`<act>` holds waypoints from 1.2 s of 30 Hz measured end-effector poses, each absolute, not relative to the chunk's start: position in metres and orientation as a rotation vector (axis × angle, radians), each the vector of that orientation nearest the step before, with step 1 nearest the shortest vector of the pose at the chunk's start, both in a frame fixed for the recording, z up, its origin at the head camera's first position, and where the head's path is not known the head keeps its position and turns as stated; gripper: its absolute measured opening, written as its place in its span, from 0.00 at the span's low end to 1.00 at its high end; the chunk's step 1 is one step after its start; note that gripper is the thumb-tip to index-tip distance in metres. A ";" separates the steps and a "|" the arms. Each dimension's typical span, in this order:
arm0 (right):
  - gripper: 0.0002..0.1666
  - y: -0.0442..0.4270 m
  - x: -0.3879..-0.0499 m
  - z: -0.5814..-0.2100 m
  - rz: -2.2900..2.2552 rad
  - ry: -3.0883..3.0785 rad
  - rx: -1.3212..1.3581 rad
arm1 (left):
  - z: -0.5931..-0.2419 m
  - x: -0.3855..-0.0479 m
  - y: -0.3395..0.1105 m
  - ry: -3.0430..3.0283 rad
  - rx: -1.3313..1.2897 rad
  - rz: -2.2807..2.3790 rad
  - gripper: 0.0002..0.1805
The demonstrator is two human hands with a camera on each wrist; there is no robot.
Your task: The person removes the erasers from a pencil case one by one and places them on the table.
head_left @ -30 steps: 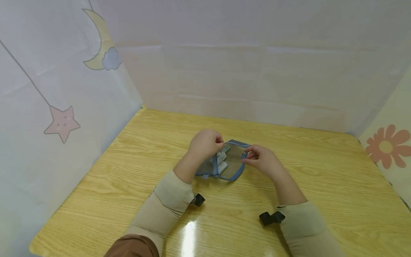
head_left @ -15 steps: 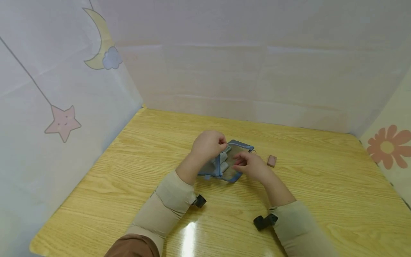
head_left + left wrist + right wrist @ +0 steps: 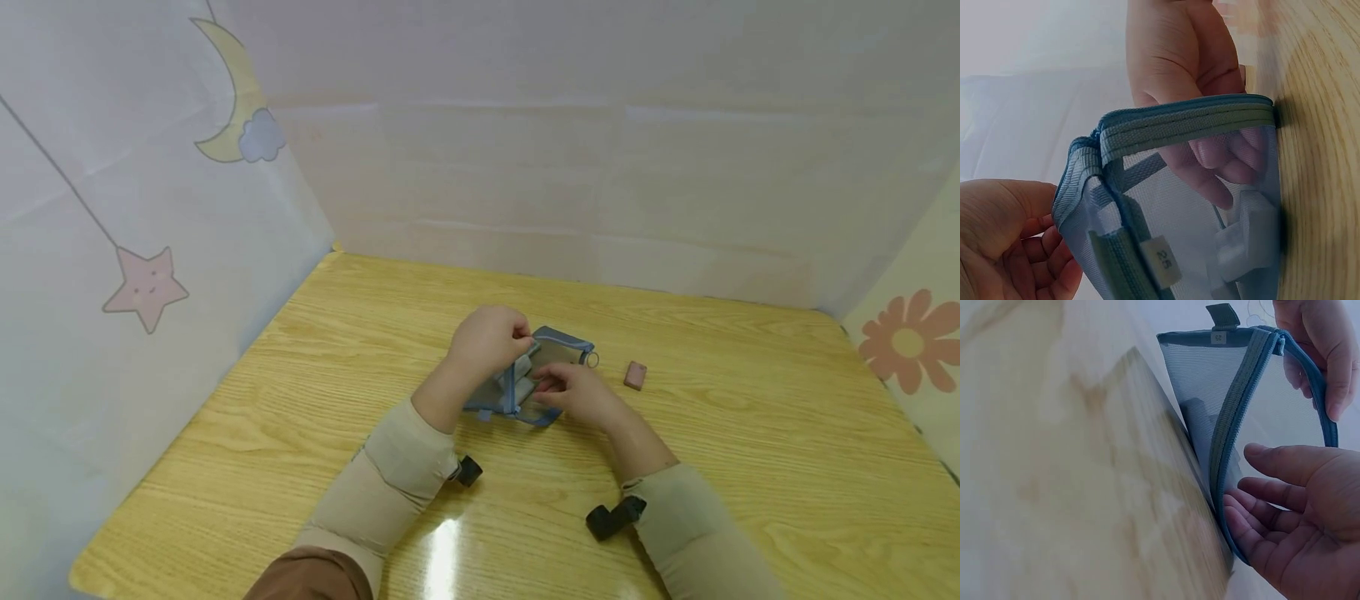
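Note:
A blue-edged mesh pouch stands unzipped on the table, with several pale items visible through its mesh. My left hand pinches the upper edge of the opening; in the left wrist view the left hand is at the pouch's rim. The right hand reaches in at the mouth, and the right wrist view shows the right hand with parted, slightly bent fingers inside the zipper edge, holding nothing visible. A small pink block lies on the table to the right of the pouch.
The wooden table meets a pale backdrop behind and at the sides. A metal ring hangs at the pouch's right end. Black wrist cameras sit at both sleeves.
My right hand has let go of the pouch's right edge and moved left into its mouth. The pink block and ring have come into view. The left hand has shifted slightly right.

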State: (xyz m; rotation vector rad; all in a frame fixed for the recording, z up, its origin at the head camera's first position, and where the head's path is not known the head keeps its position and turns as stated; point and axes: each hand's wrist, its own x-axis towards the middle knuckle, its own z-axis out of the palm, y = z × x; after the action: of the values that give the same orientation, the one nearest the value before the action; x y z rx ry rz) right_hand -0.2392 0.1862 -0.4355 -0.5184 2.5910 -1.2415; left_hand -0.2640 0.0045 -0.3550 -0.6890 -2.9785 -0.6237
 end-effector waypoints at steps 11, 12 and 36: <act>0.21 0.182 -0.244 -0.441 -1.226 2.595 -0.576 | -0.355 -0.263 0.005 -2.981 -0.701 -0.637 0.07; 0.21 0.182 -0.244 -0.442 -1.224 2.596 -0.582 | -0.355 -0.263 0.005 -2.981 -0.699 -0.643 0.07; 0.19 0.183 -0.244 -0.442 -1.250 2.567 -0.539 | -0.354 -0.263 0.005 -3.012 -0.691 -0.650 0.07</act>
State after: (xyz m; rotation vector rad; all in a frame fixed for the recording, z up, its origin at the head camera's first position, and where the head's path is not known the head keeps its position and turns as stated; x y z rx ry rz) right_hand -0.2435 0.1834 -0.4422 -0.5389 2.5665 -1.2505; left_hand -0.2625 0.0047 -0.3540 -0.6908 -3.0124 -0.6503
